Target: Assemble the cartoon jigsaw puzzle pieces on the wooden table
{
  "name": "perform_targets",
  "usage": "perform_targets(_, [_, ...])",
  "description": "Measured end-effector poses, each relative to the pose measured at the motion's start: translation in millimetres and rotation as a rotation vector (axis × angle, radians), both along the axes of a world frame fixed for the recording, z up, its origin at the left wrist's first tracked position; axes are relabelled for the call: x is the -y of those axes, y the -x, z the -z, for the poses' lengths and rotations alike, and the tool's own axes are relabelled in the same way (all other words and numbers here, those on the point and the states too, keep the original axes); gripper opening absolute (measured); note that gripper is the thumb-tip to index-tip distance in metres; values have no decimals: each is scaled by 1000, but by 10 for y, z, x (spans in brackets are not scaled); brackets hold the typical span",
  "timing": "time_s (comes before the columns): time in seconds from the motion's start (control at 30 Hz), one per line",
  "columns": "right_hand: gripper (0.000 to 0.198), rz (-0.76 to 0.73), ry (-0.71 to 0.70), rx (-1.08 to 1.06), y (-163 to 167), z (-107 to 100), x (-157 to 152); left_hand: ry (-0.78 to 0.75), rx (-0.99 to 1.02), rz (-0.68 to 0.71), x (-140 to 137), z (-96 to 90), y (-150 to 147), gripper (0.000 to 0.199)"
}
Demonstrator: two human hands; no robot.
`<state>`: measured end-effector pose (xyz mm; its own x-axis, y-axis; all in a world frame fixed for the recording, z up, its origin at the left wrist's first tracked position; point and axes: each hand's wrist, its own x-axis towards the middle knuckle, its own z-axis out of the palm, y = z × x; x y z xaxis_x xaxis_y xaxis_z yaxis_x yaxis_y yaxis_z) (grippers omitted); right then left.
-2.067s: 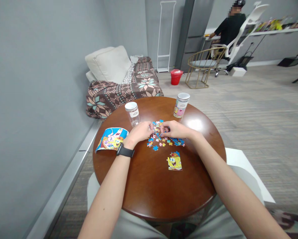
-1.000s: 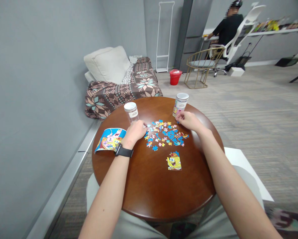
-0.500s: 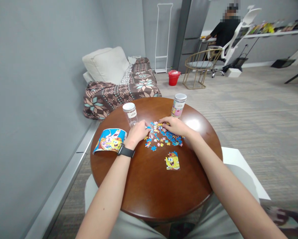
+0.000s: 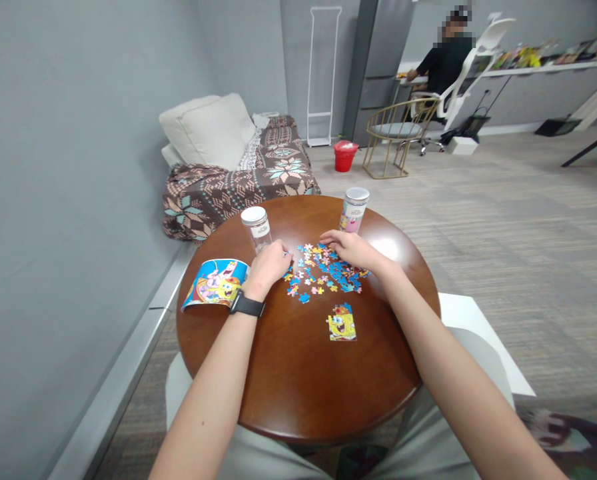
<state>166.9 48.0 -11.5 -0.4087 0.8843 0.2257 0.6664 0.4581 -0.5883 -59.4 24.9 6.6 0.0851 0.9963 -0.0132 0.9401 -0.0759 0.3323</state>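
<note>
Loose jigsaw puzzle pieces (image 4: 323, 272), mostly blue, yellow and pink, lie scattered mid-table. My left hand (image 4: 271, 265) is at their left edge, fingers pinched on what looks like a puzzle piece, mostly hidden by the fingertips. My right hand (image 4: 351, 249) lies over the far right part of the spread, fingers stretched out and touching pieces. Nearer to me is a joined puzzle section (image 4: 342, 325) showing a yellow cartoon face. A curled picture sheet (image 4: 216, 283) with the cartoon figures lies left of my left wrist.
A clear jar with a silver lid (image 4: 256, 227) stands behind my left hand, and a printed jar (image 4: 354, 210) behind my right. All rest on a round brown table (image 4: 298, 387). Beyond are a sofa bed (image 4: 278, 160), a red bin (image 4: 345, 157) and a seated person (image 4: 451, 63).
My left hand has drawn slightly left, away from the middle of the pieces. The fingers of my right hand have shifted a little over the pieces. The whole view has moved slightly.
</note>
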Motion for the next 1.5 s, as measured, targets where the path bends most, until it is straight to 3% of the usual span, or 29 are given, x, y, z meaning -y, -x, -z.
perform_targets(0.33, [38,41,23,1,-14,2,-26,4,-29,1,24,-25,13,23])
perform_targets(0.6, [43,-22,34,-2,-51,50,-44,14,-17,191,30,-82,2,27])
perform_targets(0.8, [38,5,29,40,-38,49,-37,10,-15,128,25,-59,42,25])
perform_targets(1.33, [39,-60,38,10,-44,14,-26,-23,-57,239,13,-41,48,27])
perform_targets(1.5, [39,103,-26,-31,-179,-82,-28,-26,-83,309,50,-61,17,33])
